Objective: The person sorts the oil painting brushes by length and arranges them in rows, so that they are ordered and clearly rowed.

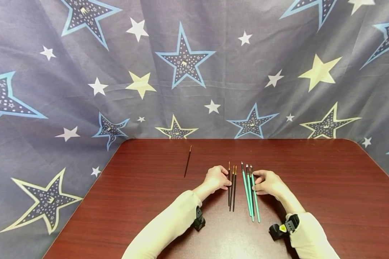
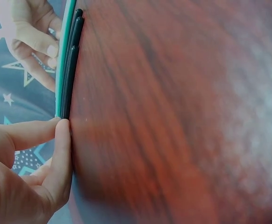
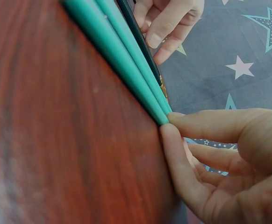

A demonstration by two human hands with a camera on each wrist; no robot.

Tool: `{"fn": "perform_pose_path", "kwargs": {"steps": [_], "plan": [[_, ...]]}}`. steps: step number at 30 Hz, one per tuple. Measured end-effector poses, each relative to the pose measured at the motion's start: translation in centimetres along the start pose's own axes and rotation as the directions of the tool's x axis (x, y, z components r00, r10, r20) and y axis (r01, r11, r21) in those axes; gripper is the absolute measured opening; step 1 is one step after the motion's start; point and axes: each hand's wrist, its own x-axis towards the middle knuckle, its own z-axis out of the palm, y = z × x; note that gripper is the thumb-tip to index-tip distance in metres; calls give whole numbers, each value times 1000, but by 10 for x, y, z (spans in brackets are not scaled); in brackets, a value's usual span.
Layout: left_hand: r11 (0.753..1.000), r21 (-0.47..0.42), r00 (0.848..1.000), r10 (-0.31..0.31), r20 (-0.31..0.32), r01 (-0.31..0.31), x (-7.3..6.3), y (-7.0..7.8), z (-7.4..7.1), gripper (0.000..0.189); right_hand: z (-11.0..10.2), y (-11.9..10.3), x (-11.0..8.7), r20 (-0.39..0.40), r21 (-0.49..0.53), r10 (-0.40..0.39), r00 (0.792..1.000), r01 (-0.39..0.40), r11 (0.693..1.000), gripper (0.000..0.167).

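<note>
Two groups of slender brushes lie on the dark red-brown bench, right of its middle, with their bristle ends to the far side and their handles to the near side. The left group consists of three black brushes: an outer black brush at the left and a pair of black brushes just right of it. The right group holds three teal brushes, namely a left teal brush, a middle teal brush and a right teal brush, with one black-handled brush lying between the last two. A narrow strip of bench separates the groups. The left hand is at the left edge of the black group; its thumb and forefinger are spread along the outer black brush and touch it from the side. The right hand stands at the right edge of the teal group in like manner, thumb and forefinger apart along the right teal brush and in contact with it. How firmly the fingers press cannot be told. A single dark brush lies well apart, farther left and nearer the far edge, slightly slanted. Both arms wear cream sleeves; a black device is strapped at the left wrist, and another, bearing a yellow part, at the right. A grey star-patterned cloth hangs behind the bench and along its left side.
</note>
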Motion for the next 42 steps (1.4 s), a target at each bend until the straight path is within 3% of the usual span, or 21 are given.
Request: {"fn": "perform_pose_path", "kwargs": {"steps": [10,19,26,29,35,42], "plan": [[996,88,1000,16,-17,-15,0,3,1,34,0,0,0,-3,9,-4,1000,4,1000,61],[976,214,999,42,-20,-36,-1,5,-1,33,0,0,-1,-1,8,-3,1000,3,1000,61],[907,411,995,104,-10,-91,-3,7,-7,30,0,1,0,-3,6,-4,1000,4,1000,61],[886,454,994,113,-4,-99,-3,8,-9,30,0,1,0,-4,0,-4,1000,4,1000,61],[910,410,998,66,-1,-60,0,9,-12,28,0,0,0,-2,4,2,1000,-2,1000,62],[963,267,999,-34,15,29,4,6,-16,27,0,0,0,2,4,3,1000,-3,1000,62]]}}
